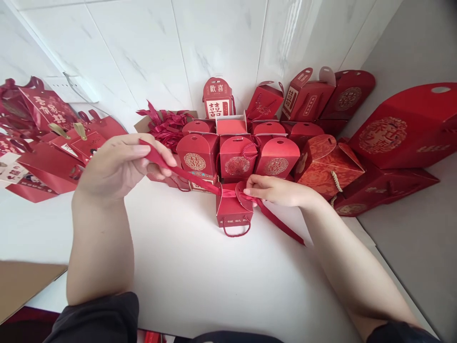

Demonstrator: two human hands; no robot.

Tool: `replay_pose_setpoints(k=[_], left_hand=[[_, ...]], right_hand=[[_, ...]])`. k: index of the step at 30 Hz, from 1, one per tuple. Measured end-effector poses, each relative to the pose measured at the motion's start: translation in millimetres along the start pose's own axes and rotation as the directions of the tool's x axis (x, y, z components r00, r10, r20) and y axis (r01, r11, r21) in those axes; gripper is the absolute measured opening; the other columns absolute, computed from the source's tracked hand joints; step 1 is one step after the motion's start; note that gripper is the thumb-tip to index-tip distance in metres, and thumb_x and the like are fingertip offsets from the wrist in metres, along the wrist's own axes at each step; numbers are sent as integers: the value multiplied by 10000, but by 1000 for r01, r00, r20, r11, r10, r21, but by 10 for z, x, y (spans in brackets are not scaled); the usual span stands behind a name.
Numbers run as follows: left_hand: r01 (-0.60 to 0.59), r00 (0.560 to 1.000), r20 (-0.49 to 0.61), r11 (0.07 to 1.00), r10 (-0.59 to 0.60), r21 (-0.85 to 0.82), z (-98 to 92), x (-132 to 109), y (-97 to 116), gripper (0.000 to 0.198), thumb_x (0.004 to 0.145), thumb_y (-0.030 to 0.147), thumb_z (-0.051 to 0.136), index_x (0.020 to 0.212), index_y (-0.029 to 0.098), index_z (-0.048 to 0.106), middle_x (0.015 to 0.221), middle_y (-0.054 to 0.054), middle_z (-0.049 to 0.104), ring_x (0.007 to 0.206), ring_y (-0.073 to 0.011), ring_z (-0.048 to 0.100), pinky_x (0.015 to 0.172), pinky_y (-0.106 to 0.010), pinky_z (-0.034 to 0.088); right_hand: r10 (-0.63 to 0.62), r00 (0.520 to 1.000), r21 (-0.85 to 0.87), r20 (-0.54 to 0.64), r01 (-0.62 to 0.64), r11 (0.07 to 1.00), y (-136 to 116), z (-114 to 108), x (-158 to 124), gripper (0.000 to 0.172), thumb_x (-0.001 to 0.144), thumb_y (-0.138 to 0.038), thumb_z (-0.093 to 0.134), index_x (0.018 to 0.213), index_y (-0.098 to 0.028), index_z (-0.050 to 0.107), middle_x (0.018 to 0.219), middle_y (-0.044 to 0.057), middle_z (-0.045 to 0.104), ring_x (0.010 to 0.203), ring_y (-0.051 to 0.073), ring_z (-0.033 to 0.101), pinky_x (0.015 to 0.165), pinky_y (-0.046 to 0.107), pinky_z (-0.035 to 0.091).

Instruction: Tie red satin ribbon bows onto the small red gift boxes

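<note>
A small red gift box with a cord handle stands on the white table in front of me. A red ribbon runs through the holes in its two raised flaps. My left hand, lifted to the left, pinches one end of the ribbon and holds it stretched. At the box's right flap, my right hand is closed, its fingertips on the ribbon where it comes out. The ribbon's other end hangs down to the right onto the table.
Rows of red boxes stand right behind the gift box. Larger red boxes are stacked at the right. A carton of loose ribbons sits at the back, red gift bags at the left. Brown cardboard lies at the lower left.
</note>
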State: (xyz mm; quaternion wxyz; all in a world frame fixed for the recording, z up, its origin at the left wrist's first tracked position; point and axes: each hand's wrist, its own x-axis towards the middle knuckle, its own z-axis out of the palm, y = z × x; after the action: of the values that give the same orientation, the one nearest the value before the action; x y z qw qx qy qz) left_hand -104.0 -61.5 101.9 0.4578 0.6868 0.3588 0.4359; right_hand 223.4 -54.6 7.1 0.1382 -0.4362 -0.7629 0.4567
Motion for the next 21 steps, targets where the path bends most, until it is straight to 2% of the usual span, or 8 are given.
replay_pose_setpoints(k=[3, 6, 9, 12, 15, 17, 19, 21], left_hand=[[-113, 992, -62, 993, 110, -45, -73, -29, 26, 188, 755, 257, 650, 621, 139, 708, 747, -82, 732, 494, -143, 606, 422, -258, 492], [-221, 970, -119, 974, 213, -59, -121, -44, 56, 209, 732, 256, 644, 552, 150, 663, 690, -81, 711, 464, -131, 561, 375, -253, 456], [-282, 952, -145, 956, 269, -81, -180, -51, 60, 314, 729, 270, 629, 450, 162, 534, 630, -75, 679, 430, -101, 513, 328, -217, 385], [-324, 945, -96, 933, 312, -158, -193, -72, 61, 339, 754, 312, 659, 475, 155, 549, 635, -74, 669, 407, -73, 495, 303, -190, 343], [-375, 924, -10, 905, 381, -202, -91, -90, 89, 217, 720, 341, 753, 647, 154, 670, 729, -75, 709, 484, -97, 573, 331, -185, 409], [-389, 912, 40, 893, 408, -224, 42, -76, 123, 171, 680, 264, 811, 759, 173, 689, 749, -46, 731, 502, -102, 602, 342, -176, 433], [-342, 922, 91, 902, 377, -265, 215, -32, 161, 196, 704, 183, 815, 847, 193, 681, 739, -5, 746, 462, -87, 599, 319, -156, 405], [-276, 939, 121, 918, 321, -285, 419, 33, 190, 204, 776, 177, 780, 954, 210, 685, 768, 20, 761, 419, -65, 584, 290, -139, 353]], right_hand=[[-115, 991, 173, 66, 102, 980, -88, -62, -92, 270, 901, -432, 611, 1056, -219, 550, 764, -11, 619, 726, 142, 563, 688, 271, 435], [-175, 984, 279, 19, 163, 946, -155, -154, -222, 275, 868, -387, 671, 1062, -207, 599, 729, -24, 588, 686, 116, 550, 638, 243, 427], [-216, 972, 342, -89, 234, 910, -169, -270, -370, 229, 839, -386, 714, 934, -188, 649, 737, -6, 599, 659, 111, 554, 609, 244, 449], [-239, 930, 299, -280, 321, 899, -149, -368, -486, 197, 816, -381, 745, 853, -201, 674, 713, -8, 600, 626, 112, 550, 598, 258, 464], [-286, 812, 238, -509, 452, 859, -139, -397, -514, 179, 794, -370, 768, 795, -220, 671, 691, -23, 579, 600, 107, 520, 591, 266, 461], [-318, 713, 211, -625, 547, 810, -154, -369, -486, 174, 787, -356, 775, 780, -228, 658, 694, -27, 561, 618, 110, 510, 599, 269, 462], [-340, 622, 169, -706, 613, 772, -188, -318, -443, 173, 773, -347, 788, 806, -239, 656, 731, -21, 568, 646, 118, 525, 608, 277, 474], [-356, 535, 101, -766, 647, 756, -234, -263, -409, 196, 753, -352, 806, 848, -256, 664, 784, -8, 592, 671, 132, 558, 605, 292, 493]])
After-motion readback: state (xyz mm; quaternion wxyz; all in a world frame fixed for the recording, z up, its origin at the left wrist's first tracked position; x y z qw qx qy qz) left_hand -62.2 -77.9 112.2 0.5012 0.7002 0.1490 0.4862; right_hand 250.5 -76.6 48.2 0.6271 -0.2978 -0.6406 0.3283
